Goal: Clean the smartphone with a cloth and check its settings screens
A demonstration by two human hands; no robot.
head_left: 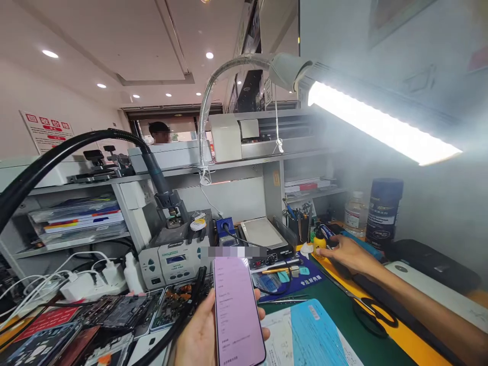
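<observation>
My left hand holds a smartphone upright near the bottom middle; its screen is lit pale pink with lines of small text. My right hand reaches out to the right over the bench, palm down, its fingers curled at a small white object beside a yellow bottle. Whether the fingers grip anything is hidden. My right forearm stretches across the green mat and its yellow edge.
A soldering station with a black hose stands at the left centre, with opened phones and chargers to its left. A tool cup, dark can, clear bottle, scissors and lit lamp are at the right. A person stands behind the shelves.
</observation>
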